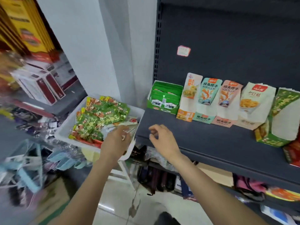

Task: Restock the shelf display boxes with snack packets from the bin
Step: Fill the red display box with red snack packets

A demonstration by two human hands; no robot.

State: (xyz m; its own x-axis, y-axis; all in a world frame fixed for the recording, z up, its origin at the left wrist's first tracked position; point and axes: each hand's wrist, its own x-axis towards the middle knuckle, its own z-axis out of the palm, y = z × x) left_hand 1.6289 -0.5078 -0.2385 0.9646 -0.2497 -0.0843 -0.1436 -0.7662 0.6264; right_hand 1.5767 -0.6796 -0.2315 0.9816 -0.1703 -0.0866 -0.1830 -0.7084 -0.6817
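- Bin (68,127) sits at the left end of the dark shelf (219,140), white-walled and piled with green-and-red snack packets (99,119); that is where the stock lies.
- I read the step as the pick: my left hand (116,142) is at the bin's near right corner, fingers down among pale and clear wrappers, but blur keeps me from telling whether it grips one.
- My right hand (160,137) hovers over the shelf's front edge, fingers loosely curled and holding nothing.
- Display boxes stand along the back of the shelf: a green box (164,98) at the left shows flat green packs, while the orange box (188,101), teal box (207,101) and pink box (227,103) beside it look empty, as does the large green box (279,117) further right.
- Next, I judge, the left hand must close on matching packets and carry them right to the box they belong in.
- Room: pale wall (90,46) behind the bin, tiled floor (118,198) below, cluttered lower shelves, a small price tag (183,50) on the back panel.
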